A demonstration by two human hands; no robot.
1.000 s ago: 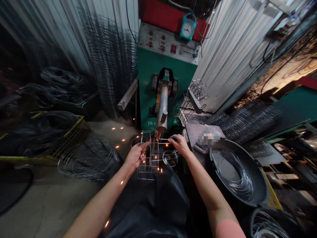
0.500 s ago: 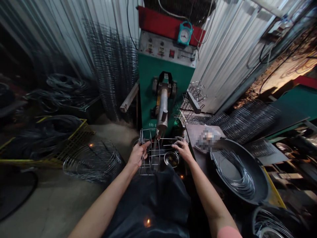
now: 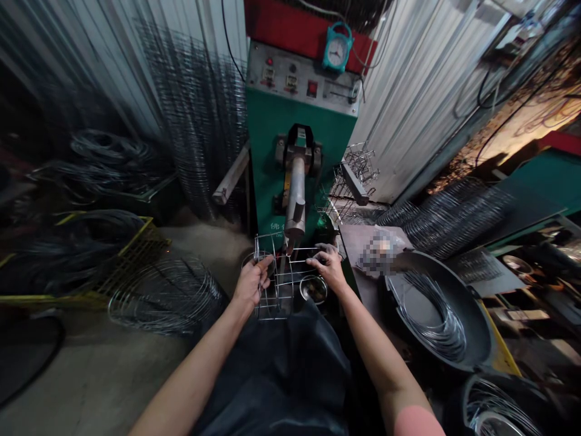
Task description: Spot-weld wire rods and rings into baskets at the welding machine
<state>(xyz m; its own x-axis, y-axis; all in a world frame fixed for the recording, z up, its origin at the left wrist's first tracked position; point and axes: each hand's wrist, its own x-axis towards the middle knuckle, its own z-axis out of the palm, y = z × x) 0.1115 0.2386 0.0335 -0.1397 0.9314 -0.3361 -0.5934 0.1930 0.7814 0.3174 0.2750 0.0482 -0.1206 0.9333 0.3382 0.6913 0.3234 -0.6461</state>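
The closed left hand (image 3: 249, 281) and closed right hand (image 3: 329, 270) grip a silver rectangular wire frame (image 3: 276, 280) at lower centre. Just above it stands a tall green spot welder (image 3: 272, 157).

Bare forearms (image 3: 190, 363), a pink short sleeve (image 3: 416, 422) on the right arm, a shiny black apron (image 3: 276, 375)

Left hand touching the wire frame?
Touching. The head view shows the left hand closed around the upright wires of the wire frame, with no gap between them.
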